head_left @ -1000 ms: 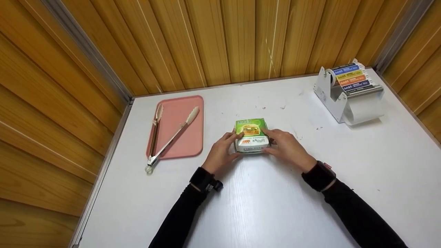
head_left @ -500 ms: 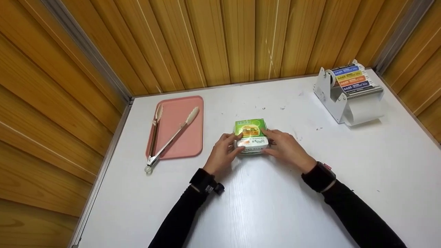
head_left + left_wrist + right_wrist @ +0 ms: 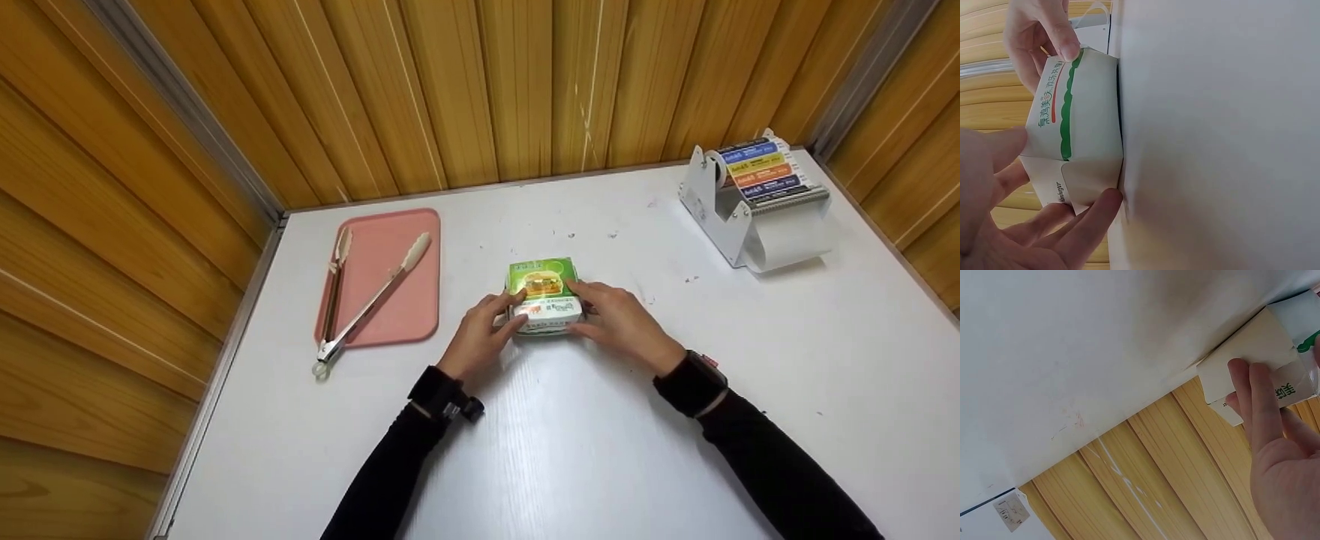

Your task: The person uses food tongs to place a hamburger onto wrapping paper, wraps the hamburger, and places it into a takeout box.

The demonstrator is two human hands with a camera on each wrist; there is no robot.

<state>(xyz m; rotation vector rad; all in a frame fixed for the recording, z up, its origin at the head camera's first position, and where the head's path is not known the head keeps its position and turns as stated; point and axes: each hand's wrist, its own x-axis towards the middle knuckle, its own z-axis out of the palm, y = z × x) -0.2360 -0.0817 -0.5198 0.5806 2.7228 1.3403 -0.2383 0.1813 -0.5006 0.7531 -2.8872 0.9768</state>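
Note:
In the head view a green and white burger box (image 3: 544, 310), closed, sits on the white table with a burger picture on its lid. My left hand (image 3: 480, 334) grips its left side, thumb at the near front corner and fingers along the side wall. From the other side my right hand (image 3: 622, 321) holds it, one finger over the lid edge and the thumb low at the front. The left wrist view shows the box's front (image 3: 1092, 112) with a green wavy band, between both hands. In the right wrist view, right-hand fingers (image 3: 1262, 391) lie against the side wall.
A pink tray (image 3: 386, 315) stands on the left, with metal tongs (image 3: 375, 300) lying spread across it and past its near edge. At the back right is a white label dispenser (image 3: 757, 202) with coloured rolls. Wood-patterned walls (image 3: 517, 90) border the table (image 3: 585, 450).
My left thumb has moved up from low beside the box onto its front corner. The box has shifted very slightly; my right hand keeps its hold.

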